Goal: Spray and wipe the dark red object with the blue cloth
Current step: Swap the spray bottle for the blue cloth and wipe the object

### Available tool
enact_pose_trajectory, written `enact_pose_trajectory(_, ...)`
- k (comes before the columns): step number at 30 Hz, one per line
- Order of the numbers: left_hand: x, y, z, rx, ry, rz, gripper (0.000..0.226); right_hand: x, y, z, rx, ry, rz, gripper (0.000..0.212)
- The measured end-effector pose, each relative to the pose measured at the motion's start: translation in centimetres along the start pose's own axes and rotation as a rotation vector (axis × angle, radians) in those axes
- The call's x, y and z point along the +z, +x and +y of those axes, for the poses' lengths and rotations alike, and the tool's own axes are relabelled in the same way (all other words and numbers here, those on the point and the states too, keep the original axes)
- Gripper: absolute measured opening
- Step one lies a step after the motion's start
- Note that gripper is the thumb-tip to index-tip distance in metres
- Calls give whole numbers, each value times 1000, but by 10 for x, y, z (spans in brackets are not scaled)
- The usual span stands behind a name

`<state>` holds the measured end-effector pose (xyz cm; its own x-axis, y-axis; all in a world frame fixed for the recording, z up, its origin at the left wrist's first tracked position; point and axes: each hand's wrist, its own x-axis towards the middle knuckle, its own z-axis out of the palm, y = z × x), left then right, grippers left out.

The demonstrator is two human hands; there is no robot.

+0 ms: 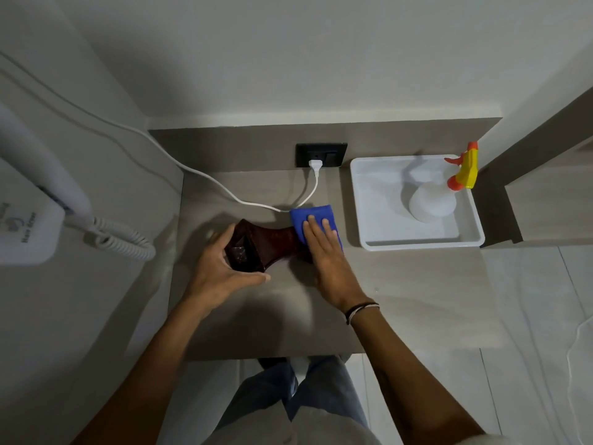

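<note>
one wall-mounted hair dryer unit sits at far left, with one coiled cord hanging from it. on the grey tabletop, the left hand is curled around the wide end of the dark red object, thumb below and fingers above. the object lies on its side near the tabletop centre; it is glossy, dark red-brown, flared at the left end and narrowing toward the right. the right hand lies flat, fingers extended, pressing one folded blue cloth onto the object's right end. one white cable runs to a plug in one black wall socket. at right, one white tray holds one translucent spray bottle with a yellow and orange trigger head.
</note>
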<state>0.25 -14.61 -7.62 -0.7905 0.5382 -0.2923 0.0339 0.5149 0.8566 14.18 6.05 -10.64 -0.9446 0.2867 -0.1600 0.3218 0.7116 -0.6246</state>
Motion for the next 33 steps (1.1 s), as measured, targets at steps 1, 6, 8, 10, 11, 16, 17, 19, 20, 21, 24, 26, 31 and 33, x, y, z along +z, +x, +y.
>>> enact_pose_trajectory(1, 0, 1, 2, 10, -1, -5, 100, -1, 0, -8, -5, 39, -15, 88)
enact_pose_trajectory(6, 0, 0, 12, 62, 13, -23, 86, 11, -18, -66, -272, 243, -89, 81)
enact_pose_trajectory(8, -1, -3, 13, 52, 21, 5, 80, 8, -16, -51, -270, 194, -70, 80)
enact_pose_trajectory(10, -2, -4, 13, 38, 25, 30, 81, 1, -10, -20, -154, 72, -44, 88)
enact_pose_trajectory(11, -3, -5, 12, 44, 29, 28, 83, -3, -7, -6, -82, 15, -32, 90)
enact_pose_trajectory(16, 0, 6, 8, 88, 73, 6, 87, 7, -4, -23, -98, 114, -26, 102)
enact_pose_trajectory(17, 0, 9, 7, 93, 65, -2, 87, 15, -8, -36, -163, 164, -25, 107)
enact_pose_trajectory(19, -1, 9, 7, 112, 53, -18, 86, 26, -17, -50, -245, 219, -30, 110)
enact_pose_trajectory(20, -1, 8, 8, 119, 59, -9, 85, 27, -17, -46, -263, 217, -22, 108)
enact_pose_trajectory(21, -2, 6, 9, 117, 65, 9, 84, 24, -16, -36, -250, 189, -9, 106)
enact_pose_trajectory(24, -1, 3, 8, 82, 66, 29, 85, 7, -11, -1, -38, 63, 15, 98)
enact_pose_trajectory(26, 1, 4, 6, 85, 81, 19, 85, 1, -8, -3, 43, 94, 1, 91)
enact_pose_trajectory(31, 4, 14, 0, 133, 94, 1, 89, 16, -16, -65, -227, 303, -27, 87)
enact_pose_trajectory(33, 3, 13, -2, 136, 101, 18, 90, 12, -13, -57, -241, 309, -28, 88)
